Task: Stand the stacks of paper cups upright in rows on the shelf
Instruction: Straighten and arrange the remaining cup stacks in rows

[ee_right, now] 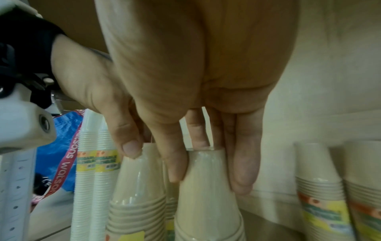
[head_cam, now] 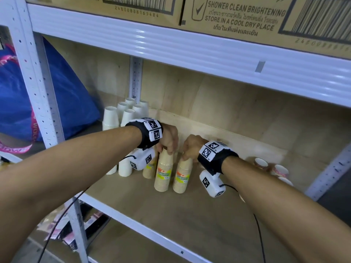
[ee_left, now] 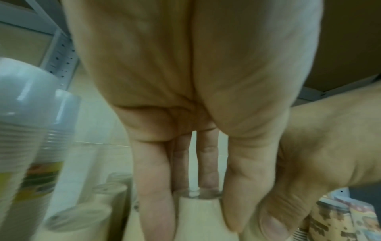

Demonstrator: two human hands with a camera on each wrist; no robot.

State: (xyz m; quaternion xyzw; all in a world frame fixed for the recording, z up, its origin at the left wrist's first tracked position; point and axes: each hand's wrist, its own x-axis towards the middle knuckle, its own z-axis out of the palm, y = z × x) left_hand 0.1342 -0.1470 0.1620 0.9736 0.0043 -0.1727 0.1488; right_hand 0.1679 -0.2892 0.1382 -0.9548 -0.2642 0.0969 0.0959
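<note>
Two tan paper-cup stacks in clear wrap stand upright, side by side, mid-shelf on the wooden shelf board [head_cam: 190, 221]. Left hand [head_cam: 169, 138] grips the top of the left tan stack [head_cam: 163, 172], fingers curled down around it. Right hand [head_cam: 191, 147] pinches the top of the right tan stack [head_cam: 182, 174], thumb opposite fingers. Behind-left: white paper-cup stacks [head_cam: 121, 114], upright. Far right: patterned cups [head_cam: 261, 164], orientation unclear.
</note>
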